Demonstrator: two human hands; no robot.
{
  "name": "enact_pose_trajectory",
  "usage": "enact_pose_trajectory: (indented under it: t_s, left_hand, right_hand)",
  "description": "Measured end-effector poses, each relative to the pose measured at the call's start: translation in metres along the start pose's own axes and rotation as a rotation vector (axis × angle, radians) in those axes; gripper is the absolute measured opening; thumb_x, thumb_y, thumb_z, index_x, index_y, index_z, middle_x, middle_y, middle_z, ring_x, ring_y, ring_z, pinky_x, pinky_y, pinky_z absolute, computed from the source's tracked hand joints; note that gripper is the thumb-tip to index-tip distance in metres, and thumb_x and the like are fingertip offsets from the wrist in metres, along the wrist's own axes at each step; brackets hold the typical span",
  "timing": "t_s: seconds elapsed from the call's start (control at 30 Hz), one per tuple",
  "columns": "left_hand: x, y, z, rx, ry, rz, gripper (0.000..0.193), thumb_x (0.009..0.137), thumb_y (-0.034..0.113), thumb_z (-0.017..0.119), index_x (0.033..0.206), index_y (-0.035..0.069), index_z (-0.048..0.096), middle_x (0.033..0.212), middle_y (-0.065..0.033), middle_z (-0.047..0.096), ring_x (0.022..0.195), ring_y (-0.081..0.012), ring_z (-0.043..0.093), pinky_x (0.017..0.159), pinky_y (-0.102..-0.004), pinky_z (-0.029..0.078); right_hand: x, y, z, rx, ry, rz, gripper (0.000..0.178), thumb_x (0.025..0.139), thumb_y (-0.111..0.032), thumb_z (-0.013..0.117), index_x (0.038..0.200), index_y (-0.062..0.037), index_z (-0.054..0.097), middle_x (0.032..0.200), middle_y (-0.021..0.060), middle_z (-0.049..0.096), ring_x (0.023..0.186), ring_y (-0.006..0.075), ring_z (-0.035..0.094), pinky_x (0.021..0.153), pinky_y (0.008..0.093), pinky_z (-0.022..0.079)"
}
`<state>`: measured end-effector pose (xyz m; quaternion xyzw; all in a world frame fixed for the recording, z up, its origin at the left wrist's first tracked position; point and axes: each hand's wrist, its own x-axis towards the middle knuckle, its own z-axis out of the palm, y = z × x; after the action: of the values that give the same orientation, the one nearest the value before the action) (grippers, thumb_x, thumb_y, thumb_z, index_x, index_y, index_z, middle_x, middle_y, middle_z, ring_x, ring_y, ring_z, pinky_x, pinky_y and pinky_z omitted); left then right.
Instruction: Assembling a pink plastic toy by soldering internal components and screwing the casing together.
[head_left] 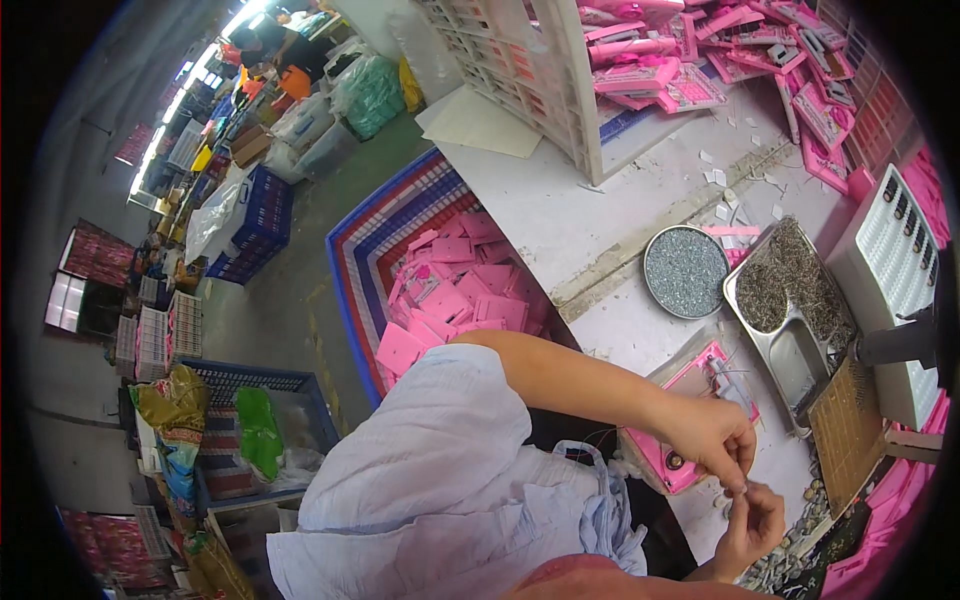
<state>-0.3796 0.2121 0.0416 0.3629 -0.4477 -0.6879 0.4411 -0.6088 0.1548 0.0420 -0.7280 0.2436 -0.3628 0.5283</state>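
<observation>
My left hand [708, 437] reaches over a pink plastic casing [663, 462] lying open on the white worktable [625, 345]. Its thumb and finger are pinched together at the casing's near right edge. Just below, my right hand [752, 528] is closed too, its fingertips meeting those of the left. Whatever sits between them is too small to make out. Inside the casing show a small round metal part [675, 461] and some thin wires, partly covered by my left hand and forearm.
Beyond lie a round dish of small grey pieces [686, 270] and a metal tray of small springs or screws [768, 290]. Small round metal parts [800, 550] lie right of my hands. A striped basket [345, 262] holds pink panels; pink casings [700, 85] pile up behind a white crate [575, 100].
</observation>
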Motion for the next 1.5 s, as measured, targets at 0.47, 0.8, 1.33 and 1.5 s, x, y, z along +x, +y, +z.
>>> enact_pose_trajectory:
  t_s: [0.47, 0.8, 1.33, 1.5]
  left_hand:
    - [0.046, 0.058, -0.015, 0.951, 0.004, 0.31, 0.068, 0.08, 0.035, 0.084, 0.133, 0.002, 0.057, 0.11, -0.023, 0.069, 0.101, -0.0396, 0.068, 0.088, -0.0467, 0.055]
    - [0.162, 0.042, -0.072, 1.319, 0.19, 0.223, 0.018, 0.091, 0.017, 0.072, 0.102, 0.004, 0.076, 0.092, -0.0145, 0.074, 0.072, -0.0242, 0.069, 0.07, -0.0367, 0.054]
    - [0.303, 0.027, -0.072, 1.661, 0.214, 0.327, 0.022, 0.094, 0.029, 0.066, 0.11, 0.018, 0.077, 0.107, -0.0084, 0.073, 0.098, -0.0335, 0.07, 0.087, -0.0453, 0.057]
    - [0.31, 0.029, -0.076, 1.689, 0.123, 0.315, 0.02, 0.094, 0.026, 0.065, 0.107, 0.016, 0.076, 0.107, -0.0099, 0.072, 0.097, -0.0353, 0.07, 0.085, -0.0461, 0.056]
  right_hand:
    - [-0.078, 0.003, -0.044, 0.722, 0.569, 0.548, 0.084, 0.082, -0.01, 0.083, 0.151, -0.0054, 0.036, 0.092, 0.0027, 0.058, 0.067, 0.0124, 0.051, 0.048, 0.0237, 0.039]
    - [-0.065, 0.032, -0.063, 1.071, 0.475, 0.362, 0.057, 0.09, 0.005, 0.068, 0.143, 0.0012, 0.049, 0.108, 0.0051, 0.065, 0.078, 0.0109, 0.055, 0.067, 0.0268, 0.044]
    - [-0.061, 0.04, -0.067, 1.056, 0.494, 0.384, 0.053, 0.09, 0.005, 0.07, 0.14, 0.0024, 0.053, 0.103, 0.0064, 0.064, 0.076, 0.0114, 0.057, 0.068, 0.0271, 0.048]
    - [-0.063, 0.04, -0.069, 1.069, 0.483, 0.382, 0.053, 0.09, 0.005, 0.07, 0.14, 0.0017, 0.053, 0.104, 0.0054, 0.065, 0.077, 0.0102, 0.057, 0.068, 0.0265, 0.049]
